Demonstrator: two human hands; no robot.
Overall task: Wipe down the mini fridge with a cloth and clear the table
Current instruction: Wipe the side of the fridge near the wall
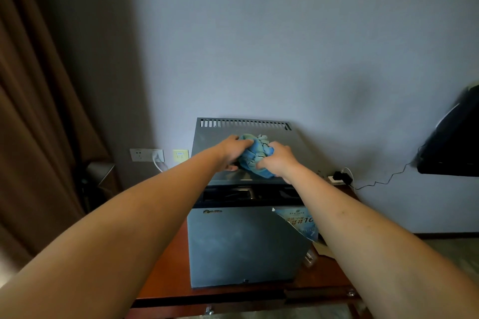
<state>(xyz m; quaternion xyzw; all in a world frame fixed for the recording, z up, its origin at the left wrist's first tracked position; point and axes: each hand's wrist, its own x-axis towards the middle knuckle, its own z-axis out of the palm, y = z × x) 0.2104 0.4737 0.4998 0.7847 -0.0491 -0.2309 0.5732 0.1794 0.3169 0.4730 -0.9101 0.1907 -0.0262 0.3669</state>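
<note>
A bunched blue cloth sits on the flat grey top of a mini fridge, gripped from both sides by a person whose bare arms reach forward from the bottom of the view. The left hand curls its fingers over the cloth's left side, its thumb tucked low against the fridge top. The right hand closes round the cloth's right side, fingers dug into the folds. The cloth lies near the middle of the fridge top, closer to the front edge than to the row of vent slots along the back.

The fridge stands on a reddish-brown wooden table against a pale wall. A torn blue sticker hangs on the upper right corner of the fridge door, partly hidden by the right forearm. On the wall left of the fridge are a white socket with a white cable plugged in and a small yellowish wall plate. To the right, a black charger sits in a socket low on the wall, its dark cord trailing toward a black object at the right edge, too blurred to identify. Brown curtains fill the left side.
</note>
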